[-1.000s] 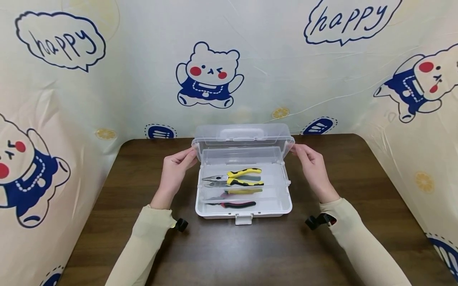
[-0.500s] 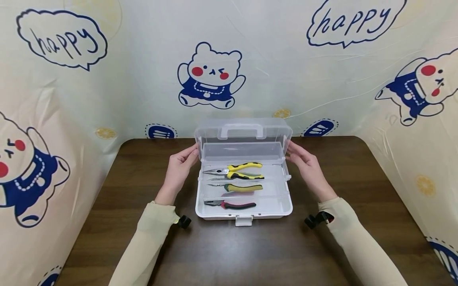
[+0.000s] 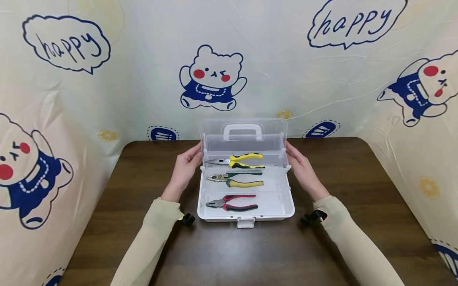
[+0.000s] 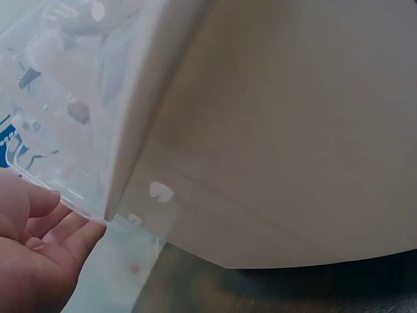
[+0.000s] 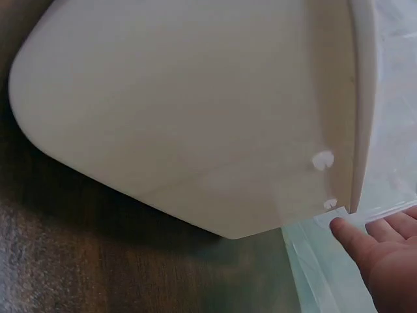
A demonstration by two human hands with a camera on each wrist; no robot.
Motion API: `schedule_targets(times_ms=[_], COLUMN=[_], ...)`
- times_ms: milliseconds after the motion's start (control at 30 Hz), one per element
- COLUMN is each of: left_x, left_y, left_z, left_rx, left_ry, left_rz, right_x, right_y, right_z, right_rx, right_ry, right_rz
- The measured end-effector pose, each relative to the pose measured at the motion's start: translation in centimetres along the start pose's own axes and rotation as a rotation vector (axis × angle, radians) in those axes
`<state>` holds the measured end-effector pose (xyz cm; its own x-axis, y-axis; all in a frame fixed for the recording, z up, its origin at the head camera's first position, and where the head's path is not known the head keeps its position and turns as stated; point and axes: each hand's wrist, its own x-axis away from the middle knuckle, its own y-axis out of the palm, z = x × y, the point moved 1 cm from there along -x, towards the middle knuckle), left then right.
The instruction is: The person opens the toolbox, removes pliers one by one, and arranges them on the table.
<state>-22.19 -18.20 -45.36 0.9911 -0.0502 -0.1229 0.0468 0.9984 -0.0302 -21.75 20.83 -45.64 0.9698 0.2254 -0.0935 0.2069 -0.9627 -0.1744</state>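
A white toolbox [image 3: 247, 218] with a clear lid [image 3: 211, 129] stands open in the head view. Its stepped clear trays hold yellow-and-black needle-nose pliers [image 3: 247, 156] and green-and-yellow pliers [image 3: 250, 184]. Nearest the front latch are red-and-black pliers [image 3: 241, 207]. My left hand [image 3: 184, 171] is at the lid's left side; the left wrist view shows its fingers [image 4: 75, 238] extended at the lid's lower edge. On the other side my right hand [image 3: 303, 169] has its fingers along the lid. Its index fingertip [image 5: 339, 227] touches the lid's corner in the right wrist view.
The toolbox rests on a dark wooden table [image 3: 229, 258] with rounded back corners. A pale curtain [image 3: 150, 59] printed with bears and "happy" bubbles hangs behind the table and along both sides. A small black device [image 3: 187, 219] sits at the left sleeve.
The lid has swung further up and back, and its white handle now shows. The trays have risen and spread apart, uncovering more of the pliers. Both hands have moved slightly inward.
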Motion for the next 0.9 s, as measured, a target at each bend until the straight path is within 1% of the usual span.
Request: schedule_targets(times_ms=[100, 200, 333, 467, 567, 667, 800, 900], left_x=[-0.4, -0.7, -1.2, -1.3, -1.2, -1.2, -1.2, -1.2], left_y=[0.1, 0.2, 0.3, 0.2, 0.1, 0.0, 0.0, 0.0], left_z=[-0.2, -0.4, -1.2, -2.0, -2.2, -2.3, -2.5, -2.5], left_rx=[-0.012, -0.026, -0.05, -0.078, -0.094, -0.102, -0.068, -0.025], left_ry=[-0.007, -0.008, -0.017, -0.037, -0.057, -0.087, -0.13, -0.155], left_rz=[-0.001, 0.007, 0.025, 0.036, 0.038, 0.034, 0.009, -0.017], right_x=[-0.1, -0.3, -0.7, -1.2, -1.4, -1.7, -1.8, -1.7], right_y=[-0.1, -0.1, 0.0, 0.1, 0.2, 0.3, 0.2, 0.1], right_z=[0.1, 0.1, 0.5, 1.1, 1.4, 1.6, 1.8, 1.9], right_rx=[-0.061, -0.116, -0.183, -0.201, -0.213, -0.236, -0.264, -0.275], right_ry=[0.04, 0.054, 0.064, 0.098, 0.131, 0.151, 0.181, 0.192], right_rz=[-0.002, -0.022, -0.047, -0.057, -0.069, -0.102, -0.126, -0.124])
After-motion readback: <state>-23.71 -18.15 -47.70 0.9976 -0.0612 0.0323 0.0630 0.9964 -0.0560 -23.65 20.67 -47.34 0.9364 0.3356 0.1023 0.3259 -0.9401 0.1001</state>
